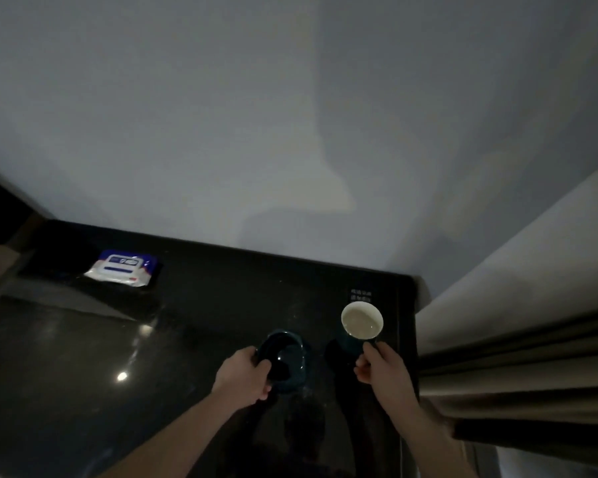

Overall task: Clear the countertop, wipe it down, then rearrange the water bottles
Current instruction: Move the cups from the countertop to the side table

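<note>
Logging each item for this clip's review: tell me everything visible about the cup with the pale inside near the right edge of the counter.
The round cup with a pale cream interior has a dark teal outer wall and looks glazed ceramic. It stands upright, mouth open to the camera; the dim light hides whether it holds anything. It is at the right end of the glossy black countertop, just below small white printed text. The right hand grips its near side, fingers at the rim.

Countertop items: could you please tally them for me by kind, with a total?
Cups: 2, a dark cup gripped by the left hand and a white-lined cup held by the right hand.
Wet-wipe packs: 1.
Total: 3.
</note>
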A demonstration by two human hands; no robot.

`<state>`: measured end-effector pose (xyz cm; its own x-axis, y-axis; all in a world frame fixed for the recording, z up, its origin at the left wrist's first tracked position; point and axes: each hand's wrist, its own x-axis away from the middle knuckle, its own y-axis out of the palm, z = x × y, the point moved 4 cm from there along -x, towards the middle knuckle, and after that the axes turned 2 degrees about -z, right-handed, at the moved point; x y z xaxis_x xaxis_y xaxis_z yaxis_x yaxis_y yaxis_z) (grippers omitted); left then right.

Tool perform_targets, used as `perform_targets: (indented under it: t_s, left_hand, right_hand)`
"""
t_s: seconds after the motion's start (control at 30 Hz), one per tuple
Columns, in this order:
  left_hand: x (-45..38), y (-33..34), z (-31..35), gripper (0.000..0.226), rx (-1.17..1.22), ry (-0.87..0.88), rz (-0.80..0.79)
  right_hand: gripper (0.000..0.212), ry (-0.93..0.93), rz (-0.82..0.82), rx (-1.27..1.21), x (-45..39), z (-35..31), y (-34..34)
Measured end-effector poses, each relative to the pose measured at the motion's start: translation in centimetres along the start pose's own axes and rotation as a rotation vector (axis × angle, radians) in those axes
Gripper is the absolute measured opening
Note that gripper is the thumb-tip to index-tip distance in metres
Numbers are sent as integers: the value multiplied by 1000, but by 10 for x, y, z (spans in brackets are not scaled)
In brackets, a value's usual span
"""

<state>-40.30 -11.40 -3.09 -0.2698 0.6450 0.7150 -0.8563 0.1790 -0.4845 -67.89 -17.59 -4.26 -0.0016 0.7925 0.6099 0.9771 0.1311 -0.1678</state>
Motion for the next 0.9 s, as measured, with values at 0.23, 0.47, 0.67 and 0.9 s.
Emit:
perform_targets:
  t_s: [0.23,0.47,0.67,0.9]
  left_hand:
    - [89,-94,-97,11,80,9,137]
    - [159,-176,-201,6,257,-32,294]
    - [221,-245,-297,11,328,-20,372]
    - [270,-309,-406,15,384,-21,416]
  right_hand:
    - [33,-6,-170,92,80,-2,94]
    - [39,-112,-336,277,158,-20,214]
    - [40,-181,-402,364,232,-19,323]
    - [41,-212,-443,338,298,11,439]
